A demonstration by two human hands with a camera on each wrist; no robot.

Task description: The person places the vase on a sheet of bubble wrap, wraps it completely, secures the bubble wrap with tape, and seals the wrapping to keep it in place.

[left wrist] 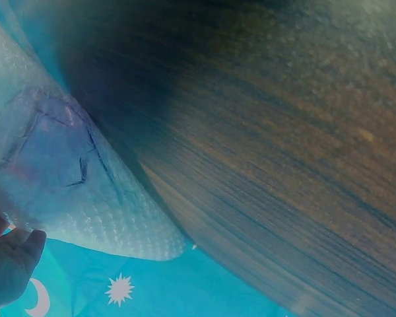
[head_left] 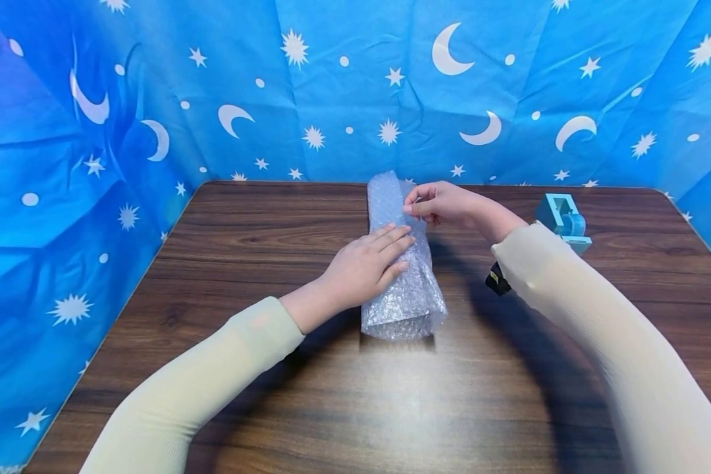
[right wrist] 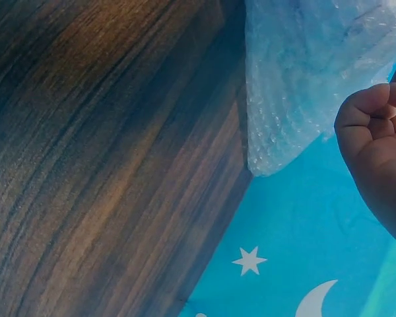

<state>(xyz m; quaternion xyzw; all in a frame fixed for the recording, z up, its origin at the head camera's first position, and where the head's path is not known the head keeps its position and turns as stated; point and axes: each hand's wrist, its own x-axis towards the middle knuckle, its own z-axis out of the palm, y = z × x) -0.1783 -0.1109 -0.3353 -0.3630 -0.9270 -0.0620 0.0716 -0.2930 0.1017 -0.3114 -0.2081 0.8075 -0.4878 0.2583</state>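
A long roll of bubble wrap [head_left: 411,289] lies lengthwise at the middle of the table, its near end loosely open. Faint dark lines show through the wrap in the left wrist view. My left hand [head_left: 364,263] rests flat on its upper side with fingers extended. At the far right side, my right hand [head_left: 444,203] has thumb and forefinger together at the wrap's edge, apparently pinching it. Whether a thin clear piece is also between those fingertips cannot be made out. In the right wrist view, the curled fingers of the right hand [right wrist: 379,135] are beside the wrap [right wrist: 284,86].
A teal tape dispenser [head_left: 563,220] stands on the wooden table [head_left: 243,250] at the right, beyond the right forearm. A small black object [head_left: 498,281] is partly hidden by the right sleeve. Blue cloth [head_left: 343,99] with white moons and stars hangs along the table's back and sides.
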